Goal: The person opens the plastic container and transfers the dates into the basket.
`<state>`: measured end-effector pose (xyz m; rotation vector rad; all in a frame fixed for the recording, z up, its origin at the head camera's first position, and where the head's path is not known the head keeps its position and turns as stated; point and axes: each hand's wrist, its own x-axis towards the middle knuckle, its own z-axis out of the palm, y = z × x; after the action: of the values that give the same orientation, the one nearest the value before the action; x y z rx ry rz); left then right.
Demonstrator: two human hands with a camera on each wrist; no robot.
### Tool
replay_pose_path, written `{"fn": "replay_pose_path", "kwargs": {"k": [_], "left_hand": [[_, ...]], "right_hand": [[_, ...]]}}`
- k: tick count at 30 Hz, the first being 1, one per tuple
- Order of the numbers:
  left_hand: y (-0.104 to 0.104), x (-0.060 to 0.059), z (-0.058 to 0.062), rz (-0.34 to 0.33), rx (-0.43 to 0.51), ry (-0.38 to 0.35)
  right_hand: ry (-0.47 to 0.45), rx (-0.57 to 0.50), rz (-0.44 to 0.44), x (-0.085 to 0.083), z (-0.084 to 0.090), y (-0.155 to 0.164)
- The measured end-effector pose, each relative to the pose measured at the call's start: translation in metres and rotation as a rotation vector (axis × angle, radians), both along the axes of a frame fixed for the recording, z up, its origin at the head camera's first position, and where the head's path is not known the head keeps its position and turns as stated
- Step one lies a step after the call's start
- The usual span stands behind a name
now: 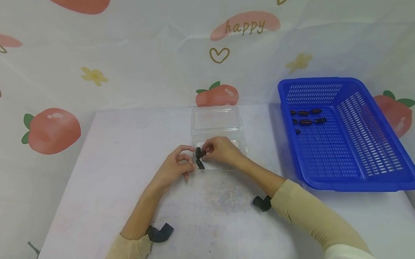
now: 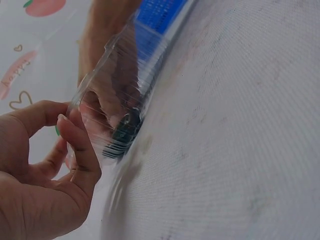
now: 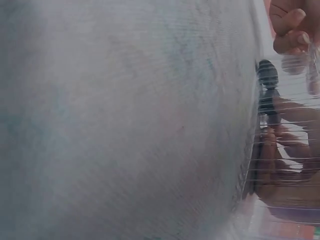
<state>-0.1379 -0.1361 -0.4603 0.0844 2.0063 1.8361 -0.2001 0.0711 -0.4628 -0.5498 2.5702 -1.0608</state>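
The fingers of the right hand (image 1: 220, 149) are curled together and pinch a small dark date (image 1: 198, 152) at the near left corner of a clear plastic box (image 1: 217, 122), as the head view shows. The left hand (image 1: 176, 167) sits just beside it, thumb and fingers bent against that same corner of the box; a second dark piece (image 1: 200, 164) lies just below the pinched one, at the box's front edge. Both forearms stretch forward over the white table (image 1: 117, 157), each in a beige sleeve (image 1: 314, 213) with a black strap at the wrist. To the right stands a blue basket (image 1: 381, 177) with several more dates (image 1: 307, 117) at its far end. The box's lid stands open toward the printed wall.

The left wrist view shows what the head view cannot: the left hand's thumb (image 2: 80, 150) and forefinger touch the thin edge of the clear box (image 2: 125, 90), the other fingers loosely curled behind. Through the ribbed wall a dark date (image 2: 127, 125) shows inside, with the other hand blurred behind it.

The right wrist view is mostly blurred table (image 3: 125, 125). At its right edge the dark date (image 3: 268, 75) sits against the box wall (image 3: 280, 170), and fingertips (image 3: 290, 30) of the left hand curl above it. The right hand's own grip cannot be told here.
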Motion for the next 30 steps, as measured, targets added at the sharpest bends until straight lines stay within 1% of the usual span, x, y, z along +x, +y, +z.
{"fn": "replay_pose_path", "kwargs": {"k": [3,10,14,21,30], "left_hand": [[0.0,0.0,-0.001,0.003,0.005,0.0],[-0.001,0.0,-0.001,-0.005,0.016,-0.006],[-0.001,0.0,0.0,-0.005,0.015,-0.006],[-0.001,0.0,0.0,-0.013,0.015,-0.002],[-0.001,0.0,0.0,-0.011,-0.005,-0.005]], "right_hand": [[0.013,0.009,0.007,0.001,0.0,-0.001],[-0.021,-0.015,-0.024,0.002,0.001,0.002],[-0.03,-0.03,-0.022,0.001,0.002,0.004],[-0.067,-0.112,-0.043,0.004,0.008,0.01],[-0.055,-0.246,-0.005,0.009,0.017,0.02]]}}
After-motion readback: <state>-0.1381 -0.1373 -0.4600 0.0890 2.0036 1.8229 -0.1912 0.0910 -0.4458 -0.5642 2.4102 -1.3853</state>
